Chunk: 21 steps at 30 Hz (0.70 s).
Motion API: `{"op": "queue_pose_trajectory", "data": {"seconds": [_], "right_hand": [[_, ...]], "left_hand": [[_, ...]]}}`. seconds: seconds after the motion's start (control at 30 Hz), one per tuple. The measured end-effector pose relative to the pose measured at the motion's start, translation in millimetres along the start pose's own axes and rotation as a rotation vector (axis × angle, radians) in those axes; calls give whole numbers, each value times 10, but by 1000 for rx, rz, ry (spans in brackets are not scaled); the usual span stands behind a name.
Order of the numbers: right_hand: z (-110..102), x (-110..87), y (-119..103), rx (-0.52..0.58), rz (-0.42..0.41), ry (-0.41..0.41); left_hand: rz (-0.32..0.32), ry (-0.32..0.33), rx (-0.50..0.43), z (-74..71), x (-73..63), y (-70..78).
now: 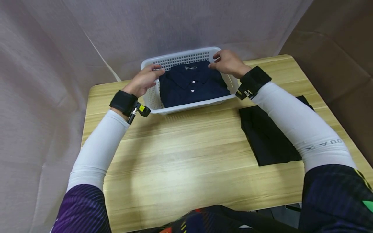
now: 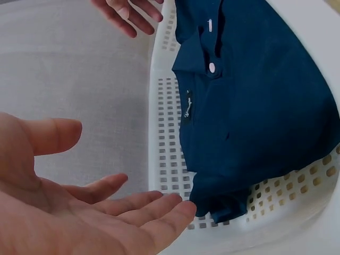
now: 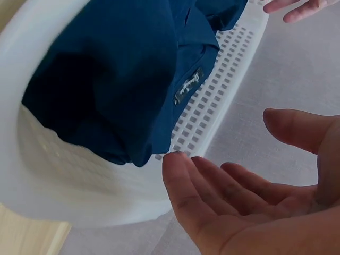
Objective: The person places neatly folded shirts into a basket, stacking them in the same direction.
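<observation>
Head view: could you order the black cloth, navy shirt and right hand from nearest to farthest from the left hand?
1. Navy shirt, inside the basket.
2. Right hand, by the basket's far right corner.
3. Black cloth, right side of the table.

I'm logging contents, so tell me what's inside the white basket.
Inside the white basket lies a folded navy shirt, its collar and two white buttons showing. Anything beneath the shirt is covered and cannot be seen.
</observation>
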State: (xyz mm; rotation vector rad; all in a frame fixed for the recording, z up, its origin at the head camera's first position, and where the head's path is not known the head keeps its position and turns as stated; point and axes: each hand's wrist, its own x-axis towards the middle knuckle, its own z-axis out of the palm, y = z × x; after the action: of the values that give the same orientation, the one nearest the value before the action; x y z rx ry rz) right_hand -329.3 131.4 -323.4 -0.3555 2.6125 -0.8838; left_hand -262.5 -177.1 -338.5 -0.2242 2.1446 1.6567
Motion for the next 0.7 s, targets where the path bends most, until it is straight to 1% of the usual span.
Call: {"op": "queue_pose_trajectory", "data": {"seconds": [0.1,0.23,0.3,0.47,0.57,0.7], "right_hand": [[43,-4,-14,25,-8,-18],[119,-6,-6,72,10,-84],[160,-3,13,77,24,-121],[247,13,78,21,40,-179],[284,15,106,1,48,-196],[320,1,124,-3,52,-202]], "left_hand": [[-10,-20,-35,17,11,-1],[-41,-59,-65,54,23,-31],[-60,-69,-50,69,21,-53],[-114,-86,-21,101,29,-105],[-135,-88,-6,119,32,-121],[-143,-94,16,136,25,-124]]}}
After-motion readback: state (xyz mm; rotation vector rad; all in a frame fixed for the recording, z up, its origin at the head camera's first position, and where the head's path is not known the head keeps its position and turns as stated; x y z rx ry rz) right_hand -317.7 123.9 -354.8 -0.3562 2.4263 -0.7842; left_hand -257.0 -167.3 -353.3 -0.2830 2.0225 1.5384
